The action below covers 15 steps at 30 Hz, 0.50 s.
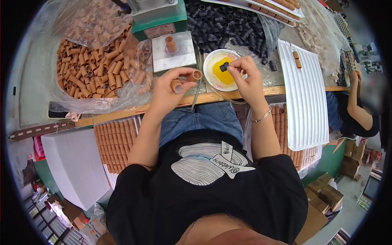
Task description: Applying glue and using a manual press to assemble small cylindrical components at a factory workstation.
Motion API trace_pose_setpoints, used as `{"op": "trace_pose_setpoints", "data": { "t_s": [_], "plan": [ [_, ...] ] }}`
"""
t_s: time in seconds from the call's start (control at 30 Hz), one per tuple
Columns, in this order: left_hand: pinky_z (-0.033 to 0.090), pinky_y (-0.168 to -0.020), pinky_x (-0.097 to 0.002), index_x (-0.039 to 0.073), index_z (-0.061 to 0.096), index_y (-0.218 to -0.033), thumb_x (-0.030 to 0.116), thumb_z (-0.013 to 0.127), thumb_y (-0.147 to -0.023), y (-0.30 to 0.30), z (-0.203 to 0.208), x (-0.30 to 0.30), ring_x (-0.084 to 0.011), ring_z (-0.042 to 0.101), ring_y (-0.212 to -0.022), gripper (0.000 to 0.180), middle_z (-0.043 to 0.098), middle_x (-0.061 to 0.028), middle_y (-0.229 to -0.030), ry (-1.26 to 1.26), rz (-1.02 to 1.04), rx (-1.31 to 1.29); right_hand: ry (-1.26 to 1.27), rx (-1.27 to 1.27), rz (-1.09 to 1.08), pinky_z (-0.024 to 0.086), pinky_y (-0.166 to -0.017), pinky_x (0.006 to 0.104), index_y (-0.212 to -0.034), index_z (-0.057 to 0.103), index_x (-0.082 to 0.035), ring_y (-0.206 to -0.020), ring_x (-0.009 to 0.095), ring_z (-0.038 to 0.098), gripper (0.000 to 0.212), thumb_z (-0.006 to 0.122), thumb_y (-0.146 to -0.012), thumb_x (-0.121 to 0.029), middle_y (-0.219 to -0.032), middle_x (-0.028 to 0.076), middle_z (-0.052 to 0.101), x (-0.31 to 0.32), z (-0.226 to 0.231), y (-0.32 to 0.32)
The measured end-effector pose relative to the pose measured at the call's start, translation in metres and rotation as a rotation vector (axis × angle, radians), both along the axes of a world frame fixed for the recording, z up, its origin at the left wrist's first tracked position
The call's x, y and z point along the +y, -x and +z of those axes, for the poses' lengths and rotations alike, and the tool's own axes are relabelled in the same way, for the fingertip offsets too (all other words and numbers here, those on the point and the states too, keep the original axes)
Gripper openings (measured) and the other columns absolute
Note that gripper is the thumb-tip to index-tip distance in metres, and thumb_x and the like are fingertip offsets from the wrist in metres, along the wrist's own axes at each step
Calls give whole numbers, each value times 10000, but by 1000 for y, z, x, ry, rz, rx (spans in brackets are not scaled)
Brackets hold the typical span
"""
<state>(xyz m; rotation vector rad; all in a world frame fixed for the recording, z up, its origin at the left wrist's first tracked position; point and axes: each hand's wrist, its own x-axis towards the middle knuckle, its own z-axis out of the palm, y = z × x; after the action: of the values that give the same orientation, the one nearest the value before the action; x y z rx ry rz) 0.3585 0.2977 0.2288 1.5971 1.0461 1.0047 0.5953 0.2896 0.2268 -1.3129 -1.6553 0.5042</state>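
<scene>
A small black ring (224,67) sits pinched between the fingertips of the right hand (245,75), held just over the yellow sponge (221,75) that fills a shallow white dish (209,61) on the worktop (122,111); that grip is closed tight on the ring, the remaining fingers curled loosely beside it. The left hand (171,87) hovers at the worktop's front edge and holds two short tan tubes (185,81), one between thumb and forefinger with its open end facing right, the other tucked lower against the palm, so this grip is closed around both. Just behind the left hand stands a grey metal plate (173,59) with one tan tube upright on a peg (170,43), set against a green machine base (157,20). To the left lies a clear plastic bag heaped with loose tan tubes (87,67), and behind the dish a pile of black rings (228,24) spreads over another plastic sheet. At the right a white ribbed tray (304,94) carries a single tan tube (297,59). Rows of tan tubes (114,141) fill trays below the worktop on either side of the person's lap. Another person's arm (359,106) shows at the far right.
</scene>
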Motion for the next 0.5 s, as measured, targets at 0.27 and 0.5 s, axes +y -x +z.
{"op": "trace_pose_setpoints", "data": {
  "t_s": [0.27, 0.5],
  "plan": [
    [488, -713, -246, 24, 657, -1058, 55, 742, -755, -16, 3, 6, -110, 615, -785, 316, 673, -66, -928, -35, -16, 25, -34, 100, 194, 404, -628, 267, -834, 629, -11, -706, 165, 513, 72, 677, -791, -43, -791, 65, 528, 1, 32, 27],
    [484, -746, -258, 16, 653, -1051, 62, 744, -754, -18, -7, 2, -139, 621, -816, 313, 674, -73, -927, -153, 53, 123, -211, -231, 226, 454, -602, 328, -847, 676, -80, -665, 217, 572, 102, 704, -783, -155, -805, 64, 570, 15, 36, 17]
  ]
}}
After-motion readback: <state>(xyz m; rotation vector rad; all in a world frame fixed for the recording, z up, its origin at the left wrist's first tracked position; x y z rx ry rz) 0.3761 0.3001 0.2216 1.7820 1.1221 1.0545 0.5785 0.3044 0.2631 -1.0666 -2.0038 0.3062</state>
